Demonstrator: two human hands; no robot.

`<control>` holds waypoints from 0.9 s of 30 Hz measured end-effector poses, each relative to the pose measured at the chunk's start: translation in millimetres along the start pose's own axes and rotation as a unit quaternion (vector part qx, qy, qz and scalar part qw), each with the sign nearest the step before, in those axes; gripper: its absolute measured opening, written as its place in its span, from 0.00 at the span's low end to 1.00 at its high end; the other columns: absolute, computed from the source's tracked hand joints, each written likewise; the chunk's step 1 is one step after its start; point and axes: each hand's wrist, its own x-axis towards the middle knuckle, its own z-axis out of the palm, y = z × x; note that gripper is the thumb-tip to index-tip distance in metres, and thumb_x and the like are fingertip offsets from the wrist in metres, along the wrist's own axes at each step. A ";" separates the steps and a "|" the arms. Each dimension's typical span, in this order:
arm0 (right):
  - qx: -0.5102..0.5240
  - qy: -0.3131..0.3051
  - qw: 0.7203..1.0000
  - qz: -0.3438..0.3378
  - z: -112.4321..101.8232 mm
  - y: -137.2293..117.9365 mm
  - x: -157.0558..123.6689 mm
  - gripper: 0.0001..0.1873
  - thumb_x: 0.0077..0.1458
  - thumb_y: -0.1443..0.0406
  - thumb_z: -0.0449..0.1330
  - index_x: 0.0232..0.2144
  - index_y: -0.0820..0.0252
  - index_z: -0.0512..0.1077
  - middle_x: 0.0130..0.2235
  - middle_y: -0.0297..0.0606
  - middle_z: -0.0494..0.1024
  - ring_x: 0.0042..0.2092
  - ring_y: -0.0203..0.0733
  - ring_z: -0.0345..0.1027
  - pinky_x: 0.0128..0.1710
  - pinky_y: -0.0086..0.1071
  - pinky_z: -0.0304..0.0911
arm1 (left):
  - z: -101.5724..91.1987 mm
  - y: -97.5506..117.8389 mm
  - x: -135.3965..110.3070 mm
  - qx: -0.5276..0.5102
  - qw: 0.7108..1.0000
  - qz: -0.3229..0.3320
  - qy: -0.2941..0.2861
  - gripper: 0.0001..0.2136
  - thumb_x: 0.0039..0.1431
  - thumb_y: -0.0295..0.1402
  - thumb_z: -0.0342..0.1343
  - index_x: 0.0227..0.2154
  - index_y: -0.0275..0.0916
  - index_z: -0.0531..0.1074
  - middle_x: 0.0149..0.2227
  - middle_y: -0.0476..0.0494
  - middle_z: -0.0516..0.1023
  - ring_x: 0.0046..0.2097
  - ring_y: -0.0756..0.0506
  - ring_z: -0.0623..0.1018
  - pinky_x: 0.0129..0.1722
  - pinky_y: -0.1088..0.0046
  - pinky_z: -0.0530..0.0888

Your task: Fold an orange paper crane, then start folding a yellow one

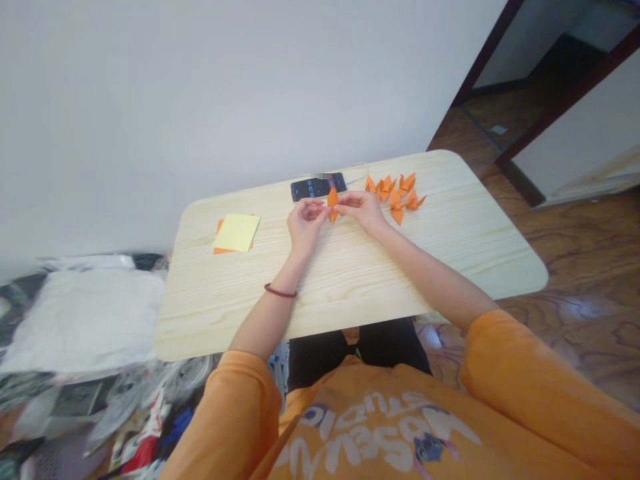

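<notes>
A small folded orange origami paper (333, 203), narrow and pointed at both ends, is held upright over the table between my two hands. My left hand (306, 223) pinches its left side with thumb and finger. From the other side, my right hand (365, 209) grips the right edge in the same way. Just behind the paper lies a phone (305, 189) with lit digits on its dark screen. To the right of my right hand sits a group of several folded orange paper cranes (396, 207).
The light wood table (350, 287) stands against a white wall. On its left lies a pad of yellow paper squares (237, 232) over orange sheets (220, 251). A white cable (361, 175) runs from the phone. Bags and clutter (90, 320) fill the floor at left.
</notes>
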 end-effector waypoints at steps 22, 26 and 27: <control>-0.022 0.053 0.998 0.022 -6.1 0.5 4.3 0.18 0.33 0.57 0.72 0.25 0.60 0.73 0.25 0.32 0.75 0.26 0.34 0.66 0.27 0.29 0.62 | 9.1 -1.9 -0.7 -0.073 0.988 -0.137 -0.019 0.20 0.36 0.34 0.71 0.34 0.37 0.72 0.25 0.48 0.78 0.27 0.48 0.79 0.33 0.70 0.77; -0.016 0.062 0.998 0.027 -4.6 -0.3 4.2 0.17 0.33 0.58 0.72 0.24 0.60 0.72 0.23 0.31 0.72 0.25 0.32 0.62 0.25 0.29 0.59 | 9.2 -2.0 -3.5 -0.106 0.978 -0.179 -0.026 0.21 0.33 0.28 0.71 0.33 0.36 0.71 0.29 0.46 0.79 0.31 0.48 0.80 0.38 0.68 0.77; -0.014 0.066 0.997 0.030 -4.4 -1.1 4.1 0.17 0.33 0.58 0.72 0.24 0.60 0.72 0.22 0.31 0.72 0.24 0.32 0.62 0.25 0.29 0.59 | 9.2 -2.2 -4.2 -0.118 0.975 -0.188 -0.029 0.21 0.32 0.27 0.71 0.33 0.36 0.71 0.29 0.46 0.79 0.31 0.48 0.80 0.39 0.67 0.77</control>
